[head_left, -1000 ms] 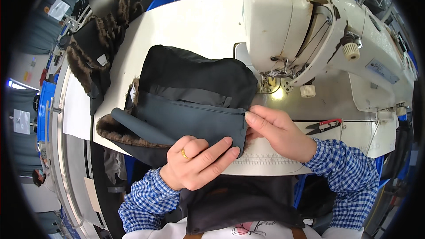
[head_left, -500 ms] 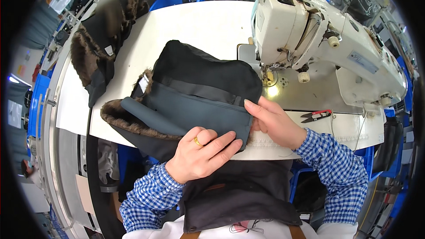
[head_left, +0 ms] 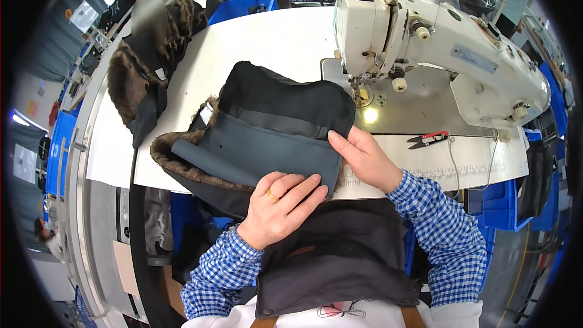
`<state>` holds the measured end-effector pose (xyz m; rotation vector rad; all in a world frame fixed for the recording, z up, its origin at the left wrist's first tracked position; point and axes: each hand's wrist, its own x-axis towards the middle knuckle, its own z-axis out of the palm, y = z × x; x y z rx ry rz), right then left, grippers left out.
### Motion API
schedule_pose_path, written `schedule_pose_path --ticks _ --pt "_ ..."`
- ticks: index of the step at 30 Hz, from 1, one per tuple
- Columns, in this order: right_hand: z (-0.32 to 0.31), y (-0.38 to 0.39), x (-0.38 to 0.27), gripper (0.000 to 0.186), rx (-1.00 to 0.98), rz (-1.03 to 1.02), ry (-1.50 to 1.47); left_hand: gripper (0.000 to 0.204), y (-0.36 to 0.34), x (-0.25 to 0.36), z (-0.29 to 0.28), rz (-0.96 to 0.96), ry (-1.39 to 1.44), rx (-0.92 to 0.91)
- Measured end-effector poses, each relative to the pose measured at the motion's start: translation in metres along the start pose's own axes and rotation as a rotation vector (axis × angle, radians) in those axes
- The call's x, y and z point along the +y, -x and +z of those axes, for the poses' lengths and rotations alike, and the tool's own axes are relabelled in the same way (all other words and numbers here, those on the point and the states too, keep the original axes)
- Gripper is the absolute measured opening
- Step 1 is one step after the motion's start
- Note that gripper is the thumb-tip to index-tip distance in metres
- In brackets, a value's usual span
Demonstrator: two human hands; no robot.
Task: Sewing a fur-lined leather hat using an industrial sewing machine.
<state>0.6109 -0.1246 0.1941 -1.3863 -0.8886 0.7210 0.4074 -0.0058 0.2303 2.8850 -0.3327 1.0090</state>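
Note:
A black and slate-grey sewn piece with brown fur lining [head_left: 261, 146], shaped like an ear-flap hat, lies on the white table in front of me. My left hand [head_left: 282, 206] rests on its near edge, fingers pressed together on the grey cloth; its thumb is hidden. My right hand [head_left: 367, 161] pinches the right edge, thumb on top and fingers underneath. A rolled grey flap and a white label show at the piece's left. Just beyond its right side stands a white sewing machine [head_left: 449, 42], its needle area lit.
Red-handled thread snips [head_left: 428, 140] lie right of my right hand, beside a ruler strip [head_left: 425, 173] along the table's front. More fur-lined pieces [head_left: 136, 79] are heaped at the left edge. Blue bins [head_left: 243, 7] stand behind and below the table. Other people sit farther off.
The view has shifted slightly, so the table and machine sit a little differently in the picture. Both hands keep their hold on the fur-lined hat, which lies nearly the same.

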Motion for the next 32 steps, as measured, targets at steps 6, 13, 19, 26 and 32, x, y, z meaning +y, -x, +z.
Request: schedule_pose_path --ticks 6,13,19,26,32 --pt "-0.001 0.000 0.004 0.040 0.022 -0.024 0.012 0.036 0.009 0.019 -0.010 -0.051 -0.079 0.051" --pt "0.009 0.001 -0.006 0.027 0.080 -0.216 -0.048 0.034 0.013 0.026 -0.034 -0.241 -0.122 -0.062" --pt "0.009 0.012 -0.027 0.027 -0.048 0.036 -0.130 0.053 0.023 0.016 -0.059 -0.215 -0.231 -0.133" --pt "0.027 0.054 -0.066 0.051 -0.315 0.329 -0.320 0.053 0.027 0.032 -0.041 0.044 -0.084 0.094" --pt "0.040 0.079 -0.020 0.048 -0.004 -0.097 -0.167 0.045 0.003 0.072 0.010 0.321 0.200 0.066"
